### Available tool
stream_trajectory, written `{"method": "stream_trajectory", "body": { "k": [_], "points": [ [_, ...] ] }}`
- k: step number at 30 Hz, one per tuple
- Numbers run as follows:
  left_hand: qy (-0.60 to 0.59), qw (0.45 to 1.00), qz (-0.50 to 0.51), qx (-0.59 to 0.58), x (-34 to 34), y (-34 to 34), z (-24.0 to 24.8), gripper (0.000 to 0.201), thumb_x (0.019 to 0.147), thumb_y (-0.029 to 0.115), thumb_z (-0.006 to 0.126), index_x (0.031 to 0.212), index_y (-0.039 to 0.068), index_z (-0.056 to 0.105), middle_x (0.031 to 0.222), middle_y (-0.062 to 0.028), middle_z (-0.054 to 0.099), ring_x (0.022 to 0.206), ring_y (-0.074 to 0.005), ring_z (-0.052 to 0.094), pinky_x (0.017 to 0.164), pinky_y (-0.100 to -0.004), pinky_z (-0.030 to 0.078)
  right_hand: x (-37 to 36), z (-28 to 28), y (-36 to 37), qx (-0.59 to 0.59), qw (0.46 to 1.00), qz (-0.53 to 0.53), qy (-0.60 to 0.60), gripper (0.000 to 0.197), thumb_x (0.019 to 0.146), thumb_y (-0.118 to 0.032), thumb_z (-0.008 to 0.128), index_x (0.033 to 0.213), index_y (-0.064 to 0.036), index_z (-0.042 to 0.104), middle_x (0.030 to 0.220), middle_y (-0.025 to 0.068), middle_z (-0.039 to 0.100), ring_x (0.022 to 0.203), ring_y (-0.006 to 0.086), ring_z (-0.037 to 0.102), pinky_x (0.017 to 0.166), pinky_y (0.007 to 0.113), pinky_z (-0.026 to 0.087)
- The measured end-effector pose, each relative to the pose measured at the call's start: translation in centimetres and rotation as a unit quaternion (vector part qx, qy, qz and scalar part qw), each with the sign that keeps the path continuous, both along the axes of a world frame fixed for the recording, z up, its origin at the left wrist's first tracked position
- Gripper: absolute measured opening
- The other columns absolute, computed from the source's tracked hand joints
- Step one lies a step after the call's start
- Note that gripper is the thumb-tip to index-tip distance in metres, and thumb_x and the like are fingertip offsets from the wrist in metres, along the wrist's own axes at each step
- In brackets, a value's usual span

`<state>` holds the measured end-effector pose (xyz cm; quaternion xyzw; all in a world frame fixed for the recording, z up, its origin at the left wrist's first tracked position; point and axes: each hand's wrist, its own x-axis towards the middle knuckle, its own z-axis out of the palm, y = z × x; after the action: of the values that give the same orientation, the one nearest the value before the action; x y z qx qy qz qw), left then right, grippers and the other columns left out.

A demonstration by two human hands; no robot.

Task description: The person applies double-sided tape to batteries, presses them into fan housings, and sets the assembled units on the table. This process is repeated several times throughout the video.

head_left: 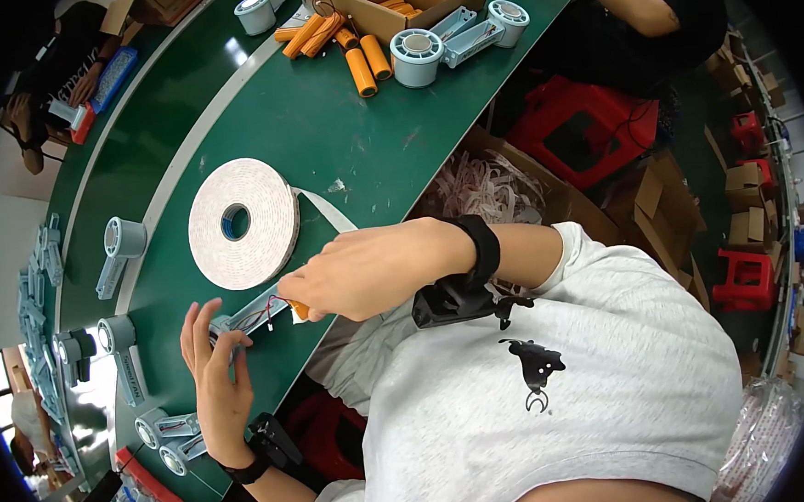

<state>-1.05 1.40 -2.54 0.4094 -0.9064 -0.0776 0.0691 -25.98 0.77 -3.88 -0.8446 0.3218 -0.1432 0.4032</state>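
My left hand [219,382] holds the lower-left end of a light blue handheld fan housing [252,315], its thumb and fingers curled about that end. Red and dark wires [271,307] run along the open handle. At the other end, my right hand [357,270] is closed, palm down, on an orange cylindrical battery [301,310]. Only a small part of the battery shows beneath the fingers, with a bit of white beside it. Just beyond the right hand lies a large roll of white tape [274,213], its loose strip [328,209] reaching toward that wrist.
Orange batteries [361,72] and fan parts [417,59] lie by a cardboard box [377,18] at the far end of the green table [359,148]. More fans [123,240] line the left. A carton of tape scraps [485,186] and a red stool [579,130] stand right of the table.
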Motion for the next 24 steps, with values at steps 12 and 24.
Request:
{"method": "stream_trajectory", "body": {
  "k": [12, 24],
  "points": [
    [-0.032, 0.992, 0.049, -0.115, -1.2, 0.0, -2.4, 0.022, 0.067, -0.001, 0.061, 0.086, 0.002, 0.051, 0.113, -0.0117, 0.048, 0.117, -0.0318, 0.039, 0.100, -0.0487, 0.027, 4.1, -2.1, -1.2, -0.072, 0.913, -0.115, -0.385, 0.028, 0.077, -0.009, 0.061, 0.101, 0.0032, 0.053, 0.089, 0.0105, 0.053, 0.077, 0.0222, 0.054, 0.067, 0.029, 0.045],
    [0.133, 0.989, 0.039, -0.044, -0.8, 0.1, -1.7, 0.014, 0.070, -0.005, 0.057, 0.074, -0.001, 0.044, 0.105, -0.0125, 0.055, 0.107, -0.0352, 0.047, 0.100, -0.0444, 0.027, 4.3, -3.3, 0.6, -0.095, 0.935, -0.104, -0.326, 0.020, 0.071, 0.000, 0.061, 0.090, 0.0000, 0.056, 0.087, 0.0085, 0.053, 0.079, 0.0213, 0.056, 0.067, 0.030, 0.046]
  ]
}}
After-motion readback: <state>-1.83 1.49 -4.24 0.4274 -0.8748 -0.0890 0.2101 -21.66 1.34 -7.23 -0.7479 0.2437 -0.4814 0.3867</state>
